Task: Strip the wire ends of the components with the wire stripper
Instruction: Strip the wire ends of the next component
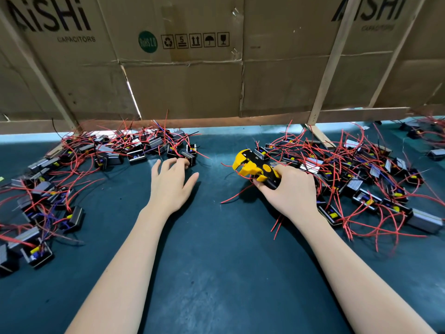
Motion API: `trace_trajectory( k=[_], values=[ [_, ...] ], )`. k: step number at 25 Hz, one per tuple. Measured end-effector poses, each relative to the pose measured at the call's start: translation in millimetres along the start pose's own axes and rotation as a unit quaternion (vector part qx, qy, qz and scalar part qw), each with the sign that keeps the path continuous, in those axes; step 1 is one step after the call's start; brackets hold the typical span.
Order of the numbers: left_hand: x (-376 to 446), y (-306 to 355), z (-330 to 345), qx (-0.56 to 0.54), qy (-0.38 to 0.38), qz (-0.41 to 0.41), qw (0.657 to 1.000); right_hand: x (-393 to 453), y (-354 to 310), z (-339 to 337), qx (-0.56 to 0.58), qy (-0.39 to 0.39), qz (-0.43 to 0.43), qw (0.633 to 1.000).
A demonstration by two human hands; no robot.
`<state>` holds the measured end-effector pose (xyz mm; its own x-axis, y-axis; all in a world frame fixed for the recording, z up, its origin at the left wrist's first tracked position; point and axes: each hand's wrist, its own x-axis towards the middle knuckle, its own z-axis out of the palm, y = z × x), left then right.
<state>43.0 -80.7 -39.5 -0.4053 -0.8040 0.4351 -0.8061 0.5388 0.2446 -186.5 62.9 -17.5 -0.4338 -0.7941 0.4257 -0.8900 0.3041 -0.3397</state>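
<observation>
Head view, left to right: left pile of components (72,165) with red leads on the green mat (216,261); left hand (172,183) spread flat, fingertips touching 1 black component (190,156) at the pile's near edge. Right hand (292,189) curled around the handles of the yellow-and-black wire stripper (256,168), its head gaping with no wire in it, beside the right pile (361,179). Likely between strips: next, pinch that unit and feed 1 lead end into the stripper's head.

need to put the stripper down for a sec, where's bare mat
Bare green mat runs between the two forearms and on forward between the left hand and the wire stripper. Crowded: the component pile at left and the component pile at right, red wires sprawling from both.
</observation>
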Motion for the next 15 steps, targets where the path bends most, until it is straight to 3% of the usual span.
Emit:
trace_trajectory(
  k=[2,4,6,10,15],
  values=[
    [-0.8,-0.9,0.3,0.017,0.033,-0.004,0.999,0.5,0.3,-0.7,0.011,0.000,0.004,1.000],
    [0.4,-0.6,-3.9,-0.039,0.060,-0.027,0.997,0.7,0.5,-1.1,0.016,-0.001,0.004,1.000],
    [1.3,-0.9,-4.5,-0.084,0.024,-0.010,0.996,0.5,1.2,-1.3,0.015,-0.003,0.003,1.000],
    [-1.0,-1.0,5.3,-0.037,-0.079,0.038,0.995,1.0,1.5,-0.8,0.007,-0.006,-0.002,1.000],
    [0.3,0.4,-1.8,-0.079,0.010,0.038,0.996,1.4,2.4,-2.3,0.014,-0.007,-0.004,1.000]
  ],
)
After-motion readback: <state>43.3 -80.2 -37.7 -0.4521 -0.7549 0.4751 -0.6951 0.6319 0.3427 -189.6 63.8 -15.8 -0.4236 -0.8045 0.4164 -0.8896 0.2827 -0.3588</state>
